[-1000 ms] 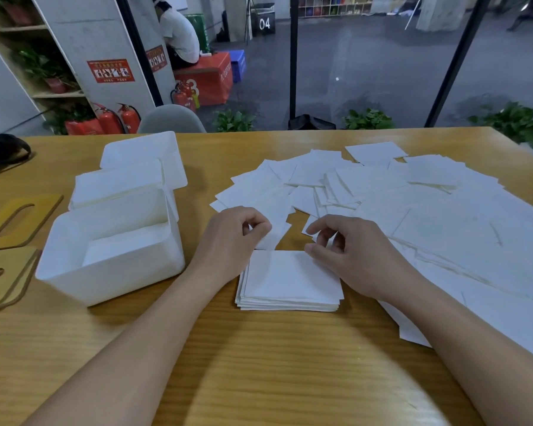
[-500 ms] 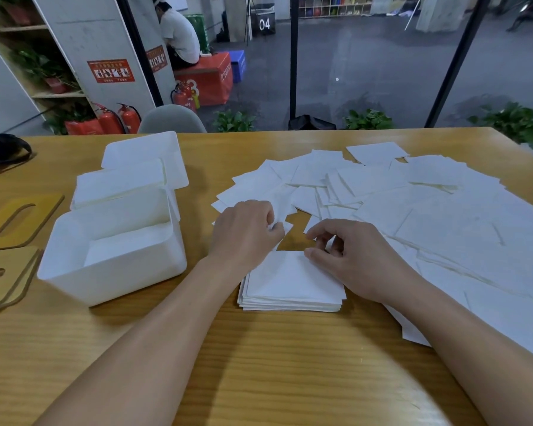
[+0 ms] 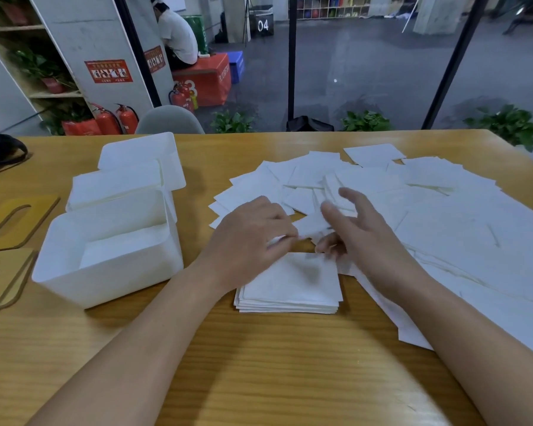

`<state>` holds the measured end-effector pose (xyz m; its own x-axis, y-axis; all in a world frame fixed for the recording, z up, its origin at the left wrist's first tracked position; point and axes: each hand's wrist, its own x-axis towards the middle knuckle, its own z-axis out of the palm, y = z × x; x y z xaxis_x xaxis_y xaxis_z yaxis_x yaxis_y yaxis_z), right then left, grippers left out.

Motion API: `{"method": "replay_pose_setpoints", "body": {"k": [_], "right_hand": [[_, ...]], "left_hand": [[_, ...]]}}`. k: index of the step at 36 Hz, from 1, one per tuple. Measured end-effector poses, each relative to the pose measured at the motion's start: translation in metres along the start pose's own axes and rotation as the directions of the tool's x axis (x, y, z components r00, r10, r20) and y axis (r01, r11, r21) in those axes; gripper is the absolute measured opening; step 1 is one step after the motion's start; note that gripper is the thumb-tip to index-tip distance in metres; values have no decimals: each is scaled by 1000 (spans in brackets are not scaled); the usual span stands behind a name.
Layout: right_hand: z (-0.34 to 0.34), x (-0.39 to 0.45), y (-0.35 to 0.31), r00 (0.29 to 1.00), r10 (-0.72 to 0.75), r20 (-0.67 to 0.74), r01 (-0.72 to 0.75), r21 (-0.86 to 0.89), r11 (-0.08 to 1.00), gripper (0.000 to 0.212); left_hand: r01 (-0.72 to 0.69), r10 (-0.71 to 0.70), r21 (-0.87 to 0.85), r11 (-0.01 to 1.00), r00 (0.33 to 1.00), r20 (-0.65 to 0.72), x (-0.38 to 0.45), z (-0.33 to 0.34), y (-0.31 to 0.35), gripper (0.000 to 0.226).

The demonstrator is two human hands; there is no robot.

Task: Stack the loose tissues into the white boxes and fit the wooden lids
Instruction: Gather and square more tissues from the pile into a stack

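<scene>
Head view: hands (image 3: 302,238) above tissue stack (image 3: 293,290)

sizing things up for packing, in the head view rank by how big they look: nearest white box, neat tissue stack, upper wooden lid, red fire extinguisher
1. nearest white box
2. neat tissue stack
3. upper wooden lid, though the frame edge cuts it off, so unsure against the stack
4. red fire extinguisher, smallest, but it stands far behind the table

Left hand (image 3: 253,238) pinches tissue (image 3: 310,226) above stack (image 3: 290,287); right hand (image 3: 360,232) beside.
</scene>
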<state>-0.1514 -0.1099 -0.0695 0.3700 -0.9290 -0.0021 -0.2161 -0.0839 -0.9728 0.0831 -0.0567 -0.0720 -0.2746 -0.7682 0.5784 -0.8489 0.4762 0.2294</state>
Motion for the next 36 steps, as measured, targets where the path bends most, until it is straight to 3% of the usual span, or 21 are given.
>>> {"method": "replay_pose_setpoints", "body": {"k": [2,5,9,13,16,20,24,29,36], "right_hand": [[-3,3,-1,997,75,21,-77,151,985,93],[-8,5,2,991,132,18,-134,158,978,59],[-13,5,7,999,38,9,-38,26,999,42],[-11,0,-2,997,-60,50,57,63,996,39],[-8,-4,-9,990,-103,101,95,82,992,36],[-8,-7,-10,983,-106,151,98,60,993,25],[-11,-4,-6,981,-57,184,84,-143,986,14],[-12,-4,-1,968,-35,249,121,-338,933,14],[-9,-2,5,962,-69,266,203,-518,831,17]], "left_hand": [[-84,85,-22,996,995,44,-2,-3,2,6],[-106,118,-94,990,985,124,-6,-4,3,7],[166,-127,-216,962,975,182,-9,-2,2,21],[388,-346,-329,861,921,181,-7,-1,-1,39],[475,-436,-404,782,880,189,-8,-2,-2,47],[503,-460,-505,702,861,218,-6,-13,-7,28],[518,-420,-470,714,855,304,-11,-19,-13,15],[560,-417,-348,752,813,406,-15,-16,-16,6],[538,-429,-271,798,824,371,-16,-12,-13,6]]}}
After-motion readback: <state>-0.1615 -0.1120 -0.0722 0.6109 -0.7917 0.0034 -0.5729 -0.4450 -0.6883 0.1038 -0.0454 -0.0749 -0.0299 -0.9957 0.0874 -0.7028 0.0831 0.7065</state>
